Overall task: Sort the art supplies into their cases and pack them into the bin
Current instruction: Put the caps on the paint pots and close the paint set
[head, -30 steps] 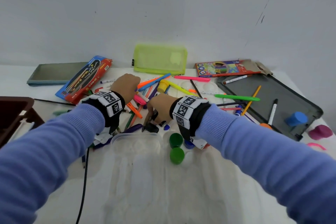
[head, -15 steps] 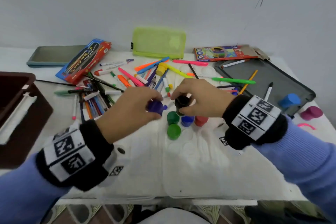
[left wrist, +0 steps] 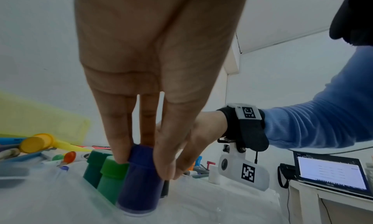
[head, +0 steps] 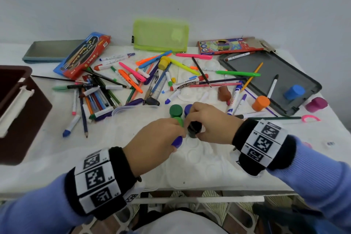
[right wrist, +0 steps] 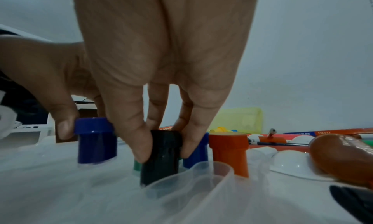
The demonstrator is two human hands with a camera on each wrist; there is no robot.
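Two hands (head: 155, 138) (head: 207, 121); one purple pot (left wrist: 141, 179), one black pot (right wrist: 161, 157).

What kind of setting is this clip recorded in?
Likely an indoor craft desk against a plain wall: scattered markers, small paint pots and a laptop beside the table.

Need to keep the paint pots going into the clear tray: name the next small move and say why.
Probably press both pots down into their wells: the left hand pinches the purple pot and the right hand the black pot, both upright on the clear tray.
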